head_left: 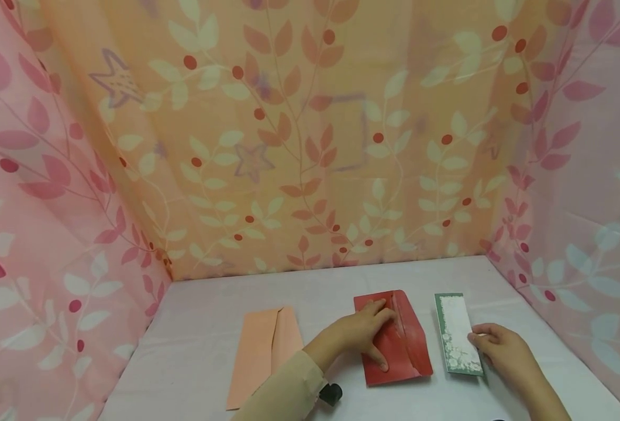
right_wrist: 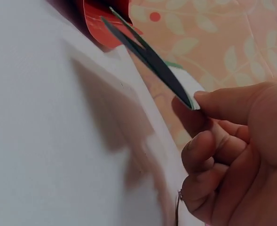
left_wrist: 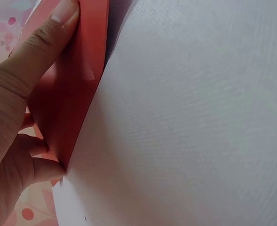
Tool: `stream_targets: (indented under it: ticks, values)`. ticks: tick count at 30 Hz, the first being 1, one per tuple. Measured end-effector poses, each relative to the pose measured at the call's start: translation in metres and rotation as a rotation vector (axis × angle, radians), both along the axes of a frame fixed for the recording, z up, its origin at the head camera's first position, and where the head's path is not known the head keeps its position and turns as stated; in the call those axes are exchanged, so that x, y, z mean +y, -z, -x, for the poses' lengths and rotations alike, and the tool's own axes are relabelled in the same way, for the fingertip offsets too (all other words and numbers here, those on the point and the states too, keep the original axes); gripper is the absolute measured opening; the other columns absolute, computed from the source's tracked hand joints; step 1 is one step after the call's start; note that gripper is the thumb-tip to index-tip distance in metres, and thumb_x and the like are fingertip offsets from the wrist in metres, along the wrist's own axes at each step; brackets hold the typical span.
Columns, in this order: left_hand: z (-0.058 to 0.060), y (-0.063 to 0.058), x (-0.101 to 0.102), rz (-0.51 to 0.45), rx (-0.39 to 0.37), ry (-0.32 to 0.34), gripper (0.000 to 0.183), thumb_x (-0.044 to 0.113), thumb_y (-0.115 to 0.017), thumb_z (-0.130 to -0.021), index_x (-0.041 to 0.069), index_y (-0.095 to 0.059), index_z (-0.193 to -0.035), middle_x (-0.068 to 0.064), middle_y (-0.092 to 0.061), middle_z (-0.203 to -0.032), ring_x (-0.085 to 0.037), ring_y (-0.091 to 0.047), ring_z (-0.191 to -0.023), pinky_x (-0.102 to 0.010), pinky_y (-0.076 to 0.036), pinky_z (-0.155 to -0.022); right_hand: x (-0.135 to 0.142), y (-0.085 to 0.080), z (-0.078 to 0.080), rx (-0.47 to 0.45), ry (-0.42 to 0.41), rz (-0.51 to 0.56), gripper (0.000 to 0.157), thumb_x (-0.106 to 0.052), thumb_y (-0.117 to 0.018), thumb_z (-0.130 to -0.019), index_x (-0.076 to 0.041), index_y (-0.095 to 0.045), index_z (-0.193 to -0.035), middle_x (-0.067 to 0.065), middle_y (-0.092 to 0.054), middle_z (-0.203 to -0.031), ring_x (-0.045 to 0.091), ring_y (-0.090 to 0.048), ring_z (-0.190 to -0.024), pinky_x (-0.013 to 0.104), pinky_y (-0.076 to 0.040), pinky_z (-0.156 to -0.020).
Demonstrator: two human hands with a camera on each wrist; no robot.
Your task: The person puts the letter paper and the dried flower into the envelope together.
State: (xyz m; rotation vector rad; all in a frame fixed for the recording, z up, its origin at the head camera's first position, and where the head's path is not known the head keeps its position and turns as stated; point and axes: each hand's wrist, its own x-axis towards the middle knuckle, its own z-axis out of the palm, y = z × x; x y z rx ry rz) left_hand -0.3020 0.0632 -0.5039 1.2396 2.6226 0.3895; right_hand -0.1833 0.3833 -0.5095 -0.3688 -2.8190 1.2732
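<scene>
The two hands are well apart. The right hand point(head_left: 506, 354) pinches a green and white card point(head_left: 456, 333) by its right long edge, between thumb and finger. In the right wrist view the card tilts up off the table point(right_wrist: 30, 122) and looks folded, with its two leaves a bit apart. The left hand point(head_left: 360, 332) holds a red envelope point(head_left: 398, 354), its thumb and bent fingers spread across it. The card is between the hands, just left of the right hand and nearer to that one. The card's long way runs away from the person, and so does the envelope's, so they are nearly side by side. The envelope's unfolded flap point(head_left: 414, 333) is right of the left hand, on the card's side; I think that gap matters most. A peach envelope point(head_left: 257, 345) lies left of the left hand, partly behind the left sleeve point(head_left: 283, 392)
</scene>
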Motion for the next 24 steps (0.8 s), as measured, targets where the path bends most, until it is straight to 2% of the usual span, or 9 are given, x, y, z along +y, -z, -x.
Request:
stream_targets:
  ticks: [8,14,17,24]
  values:
    - [0.000,0.002,-0.001,0.005,-0.035,-0.025,0.103,0.064,-0.088,-0.063,0.042,-0.036,-0.149,0.002,-0.019,-0.170,-0.022,-0.023,-0.156,-0.040,-0.052,-0.103,-0.023,0.000,0.008,0.059,-0.005,0.091,0.060,-0.048,-0.068,-0.097,0.001,-0.058,-0.129,0.002,-0.065,-0.077,0.011,-0.054,-0.067,0.027,-0.043,-0.061]
    - [0.001,0.000,0.001,0.001,-0.033,-0.031,0.101,0.062,-0.089,-0.064,0.044,-0.035,-0.148,0.004,-0.020,-0.169,-0.020,-0.025,-0.154,-0.038,-0.054,-0.100,-0.038,0.001,0.019,0.092,-0.004,0.098,0.054,-0.045,-0.069,-0.097,0.000,-0.062,-0.126,0.000,-0.071,-0.082,0.010,-0.057,-0.068,0.026,-0.046,-0.061]
    - [0.001,-0.001,0.001,0.006,-0.022,-0.030,0.101,0.062,-0.088,-0.064,0.043,-0.035,-0.148,0.003,-0.020,-0.169,-0.021,-0.024,-0.155,-0.039,-0.054,-0.101,-0.042,0.004,0.027,0.106,-0.006,0.111,0.053,-0.045,-0.069,-0.097,0.000,-0.062,-0.124,0.001,-0.070,-0.080,0.011,-0.058,-0.068,0.027,-0.046,-0.060]
    - [0.001,0.001,0.002,0.019,-0.004,-0.003,0.104,0.067,-0.086,-0.064,0.042,-0.033,-0.151,0.001,-0.018,-0.170,-0.025,-0.023,-0.156,-0.042,-0.049,-0.108,-0.049,0.011,0.037,0.044,0.007,0.122,0.051,-0.043,-0.071,-0.096,-0.002,-0.062,-0.125,0.002,-0.070,-0.076,0.015,-0.061,-0.065,0.030,-0.047,-0.056]
